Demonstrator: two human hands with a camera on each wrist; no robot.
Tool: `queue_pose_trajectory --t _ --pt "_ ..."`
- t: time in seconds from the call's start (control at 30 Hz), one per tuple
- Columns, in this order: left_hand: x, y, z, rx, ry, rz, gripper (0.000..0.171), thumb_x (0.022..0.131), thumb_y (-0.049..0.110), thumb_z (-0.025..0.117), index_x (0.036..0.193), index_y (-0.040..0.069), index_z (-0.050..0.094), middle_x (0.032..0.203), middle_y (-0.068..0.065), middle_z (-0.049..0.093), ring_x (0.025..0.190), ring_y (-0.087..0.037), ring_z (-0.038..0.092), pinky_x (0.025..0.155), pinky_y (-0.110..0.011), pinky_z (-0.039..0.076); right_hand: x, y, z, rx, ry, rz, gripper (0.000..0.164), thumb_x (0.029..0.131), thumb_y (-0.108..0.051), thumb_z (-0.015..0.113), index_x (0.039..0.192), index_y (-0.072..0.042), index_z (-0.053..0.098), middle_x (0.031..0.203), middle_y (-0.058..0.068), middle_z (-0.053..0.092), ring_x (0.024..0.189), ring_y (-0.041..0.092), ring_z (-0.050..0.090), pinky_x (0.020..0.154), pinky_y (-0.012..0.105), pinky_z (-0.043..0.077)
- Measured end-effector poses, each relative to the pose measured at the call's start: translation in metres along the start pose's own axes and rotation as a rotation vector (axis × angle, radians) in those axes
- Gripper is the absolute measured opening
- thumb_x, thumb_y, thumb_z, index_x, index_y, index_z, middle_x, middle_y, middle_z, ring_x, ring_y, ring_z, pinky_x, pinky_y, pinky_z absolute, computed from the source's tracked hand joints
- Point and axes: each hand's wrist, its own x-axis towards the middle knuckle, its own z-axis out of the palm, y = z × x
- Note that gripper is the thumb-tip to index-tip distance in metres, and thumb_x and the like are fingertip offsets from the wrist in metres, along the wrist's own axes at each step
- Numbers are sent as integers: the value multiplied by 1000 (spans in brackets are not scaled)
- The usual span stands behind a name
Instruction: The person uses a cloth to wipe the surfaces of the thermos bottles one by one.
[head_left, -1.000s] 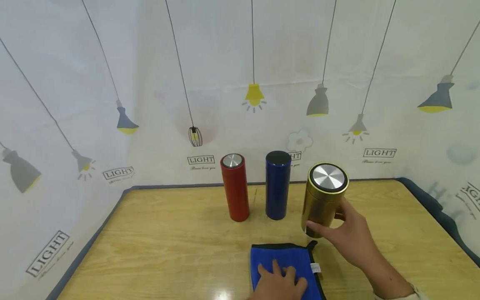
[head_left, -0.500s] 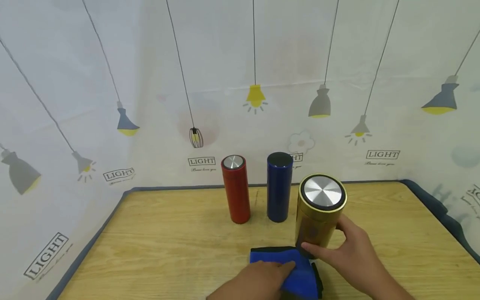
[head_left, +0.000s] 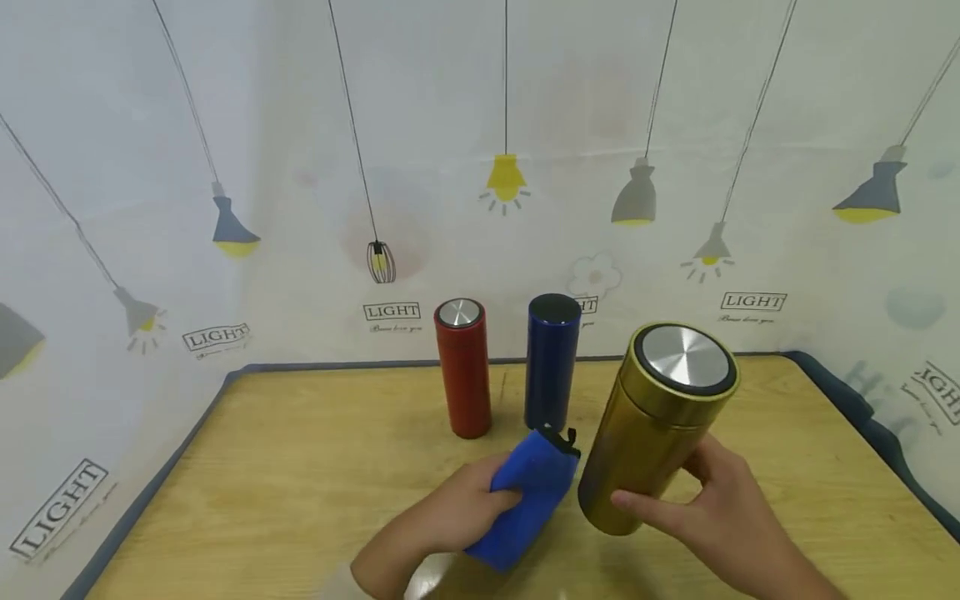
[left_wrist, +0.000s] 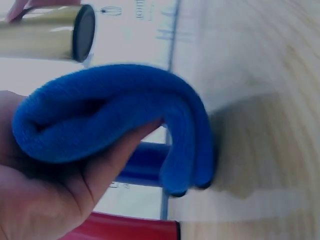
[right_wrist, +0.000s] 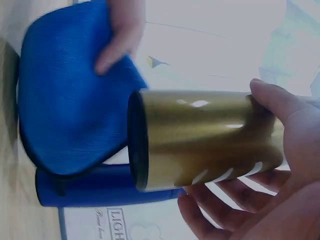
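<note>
My right hand (head_left: 716,508) grips a gold thermos (head_left: 645,442) low on its body and holds it tilted above the table, silver lid up. Its black base shows in the right wrist view, beside the cloth. My left hand (head_left: 468,504) pinches a folded blue cloth (head_left: 532,487) with black edging, thumb on the near side. In the left wrist view the cloth (left_wrist: 115,110) bends over in the hand, its ends hanging down. Cloth and thermos are close together, the cloth on the left.
A red thermos (head_left: 465,375) with a silver lid and a dark blue thermos (head_left: 552,367) with a black lid stand upright toward the back of the wooden table (head_left: 300,467). Behind them hangs a white backdrop (head_left: 420,100) printed with lamps.
My left hand has picked the blue cloth up off the table, after lying flat on it. The gold thermos has come nearer, and it leans more now.
</note>
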Motion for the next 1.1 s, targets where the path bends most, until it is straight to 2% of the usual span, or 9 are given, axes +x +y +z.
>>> queue_pose_trajectory --t 0.03,0.13,0.23,0.27,0.43,0.63,0.73,0.9,1.1 --pt "-1 3 -2 -50 9 -7 40 98 17 56 138 16 57 122 -11 69 103 -24 68 83 -44 58 0 0 1 7 -16 19 70 76 -35 87 135 -16 54 130 8 66 113 28 66 94 56 52" --pt "-5 15 -9 -220 22 -8 46 101 19 52 146 14 48 131 -16 63 111 -32 66 89 -51 56 1 0 5 54 -93 109 70 79 -38 85 136 -14 52 130 9 65 111 25 67 93 49 55" --pt "-14 26 -9 -328 90 31 50 102 21 50 150 10 41 139 -21 57 117 -36 62 93 -54 54 0 -1 13 103 -164 165 70 79 -38 84 136 -13 52 127 8 66 110 21 66 91 42 56" --pt "-17 29 -8 -368 114 55 51 103 20 49 151 9 39 142 -22 54 120 -38 61 95 -55 54 -1 -1 16 123 -189 177 69 80 -38 83 136 -13 52 127 9 66 109 21 66 90 43 56" --pt "-34 48 2 -474 303 173 50 103 21 49 149 4 39 142 -24 53 124 -36 58 99 -48 52 -8 -2 28 193 -226 115 63 82 -32 82 133 -11 53 122 7 68 106 16 66 85 31 55" --pt "-47 65 14 -602 475 272 49 104 21 48 148 2 37 144 -23 52 129 -32 55 104 -45 49 -12 -7 39 273 -241 -15 66 87 -26 78 142 -15 43 117 8 66 99 13 68 81 27 57" --pt "-49 68 19 -613 491 297 49 105 21 47 149 3 35 146 -22 50 133 -32 52 108 -47 46 -13 -8 43 282 -263 -60 65 88 -24 76 143 -15 42 115 7 67 96 10 68 77 28 58" --pt "-50 65 26 -605 451 293 49 106 22 45 149 2 33 146 -22 49 134 -33 49 110 -50 43 -14 -7 48 283 -286 -125 63 88 -24 77 141 -15 45 114 6 68 95 9 68 73 28 58" --pt "-51 60 32 -639 440 310 47 105 18 45 146 -4 36 141 -25 52 127 -24 55 106 -38 45 -15 -4 50 268 -318 -121 61 89 -27 76 141 -18 45 118 5 68 97 9 68 75 27 57"
